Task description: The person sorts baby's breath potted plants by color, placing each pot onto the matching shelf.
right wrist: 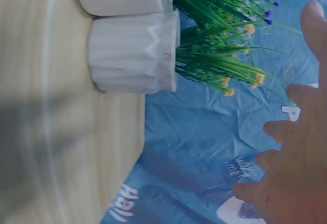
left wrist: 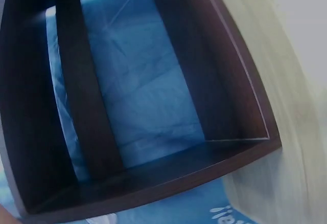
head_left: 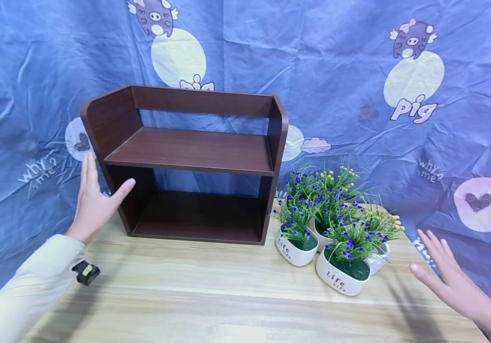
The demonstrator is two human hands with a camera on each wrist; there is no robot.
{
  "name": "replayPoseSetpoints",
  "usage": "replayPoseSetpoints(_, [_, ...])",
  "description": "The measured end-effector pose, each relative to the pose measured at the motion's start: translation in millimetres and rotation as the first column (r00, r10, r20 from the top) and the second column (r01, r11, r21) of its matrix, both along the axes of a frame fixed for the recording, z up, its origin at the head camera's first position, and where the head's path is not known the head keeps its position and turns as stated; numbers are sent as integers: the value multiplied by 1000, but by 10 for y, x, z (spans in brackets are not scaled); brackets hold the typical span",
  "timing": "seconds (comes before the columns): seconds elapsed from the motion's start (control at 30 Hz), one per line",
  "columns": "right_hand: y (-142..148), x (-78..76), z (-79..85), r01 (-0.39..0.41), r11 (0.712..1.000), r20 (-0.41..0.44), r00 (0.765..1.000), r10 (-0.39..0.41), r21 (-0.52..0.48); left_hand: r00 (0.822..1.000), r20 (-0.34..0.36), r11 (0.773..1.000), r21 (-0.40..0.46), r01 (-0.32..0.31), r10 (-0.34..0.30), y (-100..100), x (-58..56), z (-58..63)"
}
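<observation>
A dark brown two-tier shelf (head_left: 194, 148) stands on the wooden table, its two levels bare. My left hand (head_left: 97, 202), fingers straight and thumb spread, is by the shelf's left side and overlaps its edge in the head view. The shelf fills most of the left wrist view, its lower board (left wrist: 232, 81) lying along the table. To the right of the shelf, several potted plants (head_left: 341, 271) in white pots cluster together, with blue and yellow flowers. My right hand (head_left: 451, 281) hovers right of them with fingers extended, holding nothing. A ridged white pot (right wrist: 134, 52) appears near it in the right wrist view.
A blue cloth (head_left: 344, 71) printed with pigs and lettering hangs behind the table (head_left: 211, 295). The table's right edge runs below my right hand. A black wrist camera (head_left: 85, 272) sits at my left wrist.
</observation>
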State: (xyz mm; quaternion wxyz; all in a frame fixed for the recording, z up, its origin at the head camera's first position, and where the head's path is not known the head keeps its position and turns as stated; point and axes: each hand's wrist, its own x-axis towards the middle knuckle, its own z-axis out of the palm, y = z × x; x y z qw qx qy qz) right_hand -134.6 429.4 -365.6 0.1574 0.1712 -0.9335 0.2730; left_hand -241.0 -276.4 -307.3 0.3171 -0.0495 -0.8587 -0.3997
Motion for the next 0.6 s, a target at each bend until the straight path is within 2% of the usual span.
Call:
replayPoseSetpoints(0.13, [-13, 57, -83, -5, 1000, -7, 1000, 5, -29, 999, 16, 992, 121, -30, 29, -72, -146, 20])
replayPoseSetpoints(0.2, [-28, 86, -129, 6, 999, -3, 1000, -6, -37, 1000, 7, 975, 221, 15, -17, -98, -223, 30])
replayPoseSetpoints(0.27, [-48, 112, -170, 10, 999, -8, 1000, -10, -41, 993, -40, 927, 355, 120, -114, -115, -287, 48])
replayPoseSetpoints(0.33, [-73, 137, -207, 10, 999, -20, 1000, -11, -45, 971, -112, 852, 466, 239, -211, -122, -329, 69])
replayPoseSetpoints(0.4, [-103, 160, -246, 8, 999, -30, 1000, -9, -46, 943, -184, 780, 529, 333, -278, -125, -347, 89])
replayPoseSetpoints(0.43, [-119, 172, -268, 7, 999, -34, 999, -8, -46, 935, -200, 762, 543, 353, -292, -123, -345, 98])
replayPoseSetpoints(0.5, [-150, 192, -313, 8, 999, -35, 999, -10, -48, 934, -209, 761, 541, 358, -290, -116, -340, 109])
replayPoseSetpoints(0.6, [-186, 221, -391, 27, 999, -25, 999, -28, -41, 951, -177, 795, 522, 309, -254, -96, -338, 121])
